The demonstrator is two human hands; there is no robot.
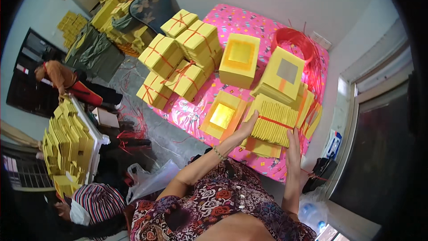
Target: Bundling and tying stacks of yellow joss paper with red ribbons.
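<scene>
Over the right front of a pink patterned table covering [183,116], I have a bundle of folded yellow paper [273,122] between my hands. A thin red strip runs across its folds. My left hand [248,126] grips the bundle's left side, its fingers partly hidden. Along the right edge, my right hand [293,145] presses with fingers stretched upward. Directly left lies a flat yellow sheet stack [223,112] with an orange border and shiny gold centre. Behind the bundle rises a taller yellow paper stack [281,73] with a grey rectangle on top.
Red-tied yellow bundles [178,58] are piled at the back left, beside another gold-centred stack [240,60]. Red strips [307,53] spill from a red basket [296,35] at the back right. At left, a person [67,80] bends over a paper-laden table [96,145]; another sits in a striped hat [100,201].
</scene>
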